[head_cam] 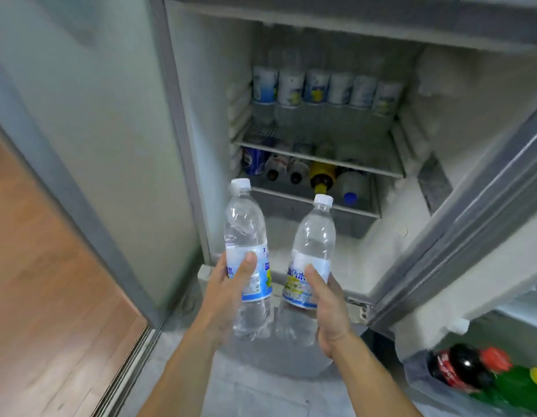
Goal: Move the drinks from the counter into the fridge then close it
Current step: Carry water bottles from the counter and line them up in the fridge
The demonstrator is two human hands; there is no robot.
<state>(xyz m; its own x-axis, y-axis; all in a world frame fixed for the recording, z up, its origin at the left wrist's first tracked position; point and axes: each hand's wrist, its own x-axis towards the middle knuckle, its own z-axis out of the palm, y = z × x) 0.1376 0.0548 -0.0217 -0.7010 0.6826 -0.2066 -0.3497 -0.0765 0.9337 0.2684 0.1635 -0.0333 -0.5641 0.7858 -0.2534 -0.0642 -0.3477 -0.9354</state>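
Clear plastic fills both our hands: the left hand [228, 291] curls its fingers [248, 261] round the label of one water bottle [246, 233], and the right hand [328, 305] grips a second bottle [313, 236] the same way, thumb across its label. We hold both upright, white caps up, side by side and close together, in front of the open fridge [336, 266]. Inside, a row of like bottles [324, 88] stands on the upper shelf [318, 152]; below it more drinks [300, 170] lie on their sides. At right, the door [471, 224] stands open with soda bottles [483, 374] in its rack.
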